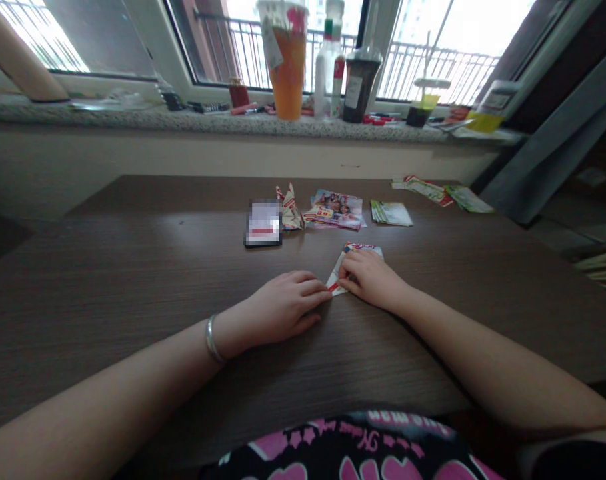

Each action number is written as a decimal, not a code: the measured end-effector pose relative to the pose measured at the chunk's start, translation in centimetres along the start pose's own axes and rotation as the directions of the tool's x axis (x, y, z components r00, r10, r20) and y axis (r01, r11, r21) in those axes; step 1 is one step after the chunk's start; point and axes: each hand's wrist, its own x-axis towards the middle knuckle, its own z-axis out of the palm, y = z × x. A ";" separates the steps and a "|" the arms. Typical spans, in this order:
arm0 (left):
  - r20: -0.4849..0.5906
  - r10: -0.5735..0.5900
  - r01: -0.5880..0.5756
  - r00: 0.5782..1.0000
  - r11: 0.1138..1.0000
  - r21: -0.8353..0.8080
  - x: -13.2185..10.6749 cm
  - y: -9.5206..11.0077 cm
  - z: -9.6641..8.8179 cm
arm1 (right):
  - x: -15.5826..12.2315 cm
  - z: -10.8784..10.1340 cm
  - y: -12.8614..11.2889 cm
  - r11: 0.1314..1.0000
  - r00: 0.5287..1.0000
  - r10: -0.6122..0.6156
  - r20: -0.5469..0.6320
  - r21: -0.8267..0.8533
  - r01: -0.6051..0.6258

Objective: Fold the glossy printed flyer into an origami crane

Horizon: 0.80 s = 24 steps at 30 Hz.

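Note:
A folded piece of printed paper (336,274) lies on the brown table (183,300), partly covered by my right hand. My right hand (371,277) has its fingers curled, with thumb and fingertips closed on the paper's left part. Lying flat with fingers stretched out, my left hand (290,303) touches the paper's lower left corner with its fingertips. Beyond the hands stands a pointed folded-paper figure (291,209), beside a small dark-edged device (263,225) whose face is blurred.
Printed leaflets (340,210) and a stack of cards (391,213) lie farther back. More paper pieces (430,191) are at the far right. On the stone windowsill (207,120) stand an orange drink cup (287,73), a dark cup (359,87) and bottles (325,77).

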 end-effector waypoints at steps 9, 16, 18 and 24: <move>0.027 0.000 0.001 1.000 0.999 -0.037 0.1 -0.2 -0.4 | 0.0 0.0 0.2 1.000 1.000 -0.021 -0.001 0.001 0.021; 0.033 0.026 -0.025 0.999 0.999 -0.024 0.2 -0.5 -0.3 | -0.2 0.1 0.2 0.999 1.000 -0.025 -0.012 0.021 0.025; 0.025 0.034 -0.034 0.999 0.999 -0.019 0.3 -0.5 -0.2 | -0.2 0.2 0.3 0.999 0.999 -0.029 -0.018 0.017 0.029; 0.048 0.057 -0.055 0.997 0.998 -0.027 0.3 -0.6 -0.5 | -0.2 0.3 0.4 0.999 0.999 -0.033 -0.027 0.022 0.034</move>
